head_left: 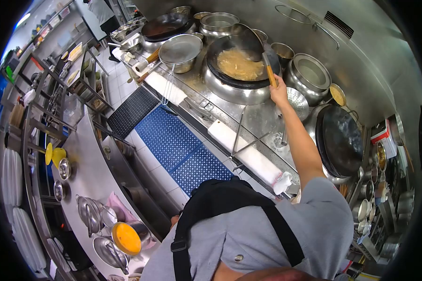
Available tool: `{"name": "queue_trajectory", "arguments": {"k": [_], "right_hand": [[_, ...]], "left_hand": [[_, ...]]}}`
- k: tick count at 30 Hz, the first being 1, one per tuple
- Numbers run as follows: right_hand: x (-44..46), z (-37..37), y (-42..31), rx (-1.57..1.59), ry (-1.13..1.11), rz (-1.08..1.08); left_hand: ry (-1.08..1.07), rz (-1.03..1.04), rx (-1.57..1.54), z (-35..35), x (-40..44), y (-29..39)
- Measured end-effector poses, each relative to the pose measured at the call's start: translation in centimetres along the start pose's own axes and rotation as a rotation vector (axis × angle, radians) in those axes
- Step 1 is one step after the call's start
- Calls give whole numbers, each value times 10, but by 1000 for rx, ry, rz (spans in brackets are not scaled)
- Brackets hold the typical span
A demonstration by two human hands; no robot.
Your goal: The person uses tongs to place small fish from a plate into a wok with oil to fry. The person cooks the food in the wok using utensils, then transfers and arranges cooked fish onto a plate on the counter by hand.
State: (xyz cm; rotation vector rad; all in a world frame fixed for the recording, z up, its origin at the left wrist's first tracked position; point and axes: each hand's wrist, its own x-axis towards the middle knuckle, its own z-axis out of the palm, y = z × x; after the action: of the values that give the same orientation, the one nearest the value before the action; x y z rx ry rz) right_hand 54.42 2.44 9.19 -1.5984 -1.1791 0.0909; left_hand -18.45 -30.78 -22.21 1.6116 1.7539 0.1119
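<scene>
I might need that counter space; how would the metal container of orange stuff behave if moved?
The metal container is probably heavy for its size, as its orange contents come up near the rim. That smooth, liquid-looking surface would likely slosh if pushed sharply. Its shiny side may feel slippery to hold.

Blue mats (pixel 147 129) lie on the floor (pixel 122 89) at the centre of the frame. At lower left, a pot (pixel 144 234) of orange liquid (pixel 126 238) stands on a counter (pixel 86 159). A dark wok (pixel 343 138) sits at right, near a red-and-white box (pixel 381 137).
</scene>
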Motion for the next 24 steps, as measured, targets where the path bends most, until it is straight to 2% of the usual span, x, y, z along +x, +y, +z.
{"name": "queue_trajectory", "arguments": {"k": [3,7,8,10,13,16,19,21,22,24], "right_hand": [[-37,-30,-89,404,-203,509],[-62,-43,-98,554,-274,619],[-66,-46,-97,549,-276,635],[-67,-52,-94,541,-277,661],[-63,-50,-80,359,-245,577],[-56,-51,-76,394,-223,556],[-54,-44,-74,357,-137,467],[-47,-38,-64,213,-87,350],[-40,-34,-57,143,-58,287],[-32,-27,-42,145,-71,318]], "left_hand": [[-2,68,50,4,12,-10],[28,201,100,4,31,-16],[49,218,98,-2,33,-8],[50,121,17,-19,30,23],[-26,-289,-323,-41,29,71],[-42,-368,-491,-54,22,90],[-18,-396,-691,-25,26,50],[-21,-255,-523,3,41,6],[2,-47,-243,9,43,-6],[46,282,111,-5,25,6]]}}
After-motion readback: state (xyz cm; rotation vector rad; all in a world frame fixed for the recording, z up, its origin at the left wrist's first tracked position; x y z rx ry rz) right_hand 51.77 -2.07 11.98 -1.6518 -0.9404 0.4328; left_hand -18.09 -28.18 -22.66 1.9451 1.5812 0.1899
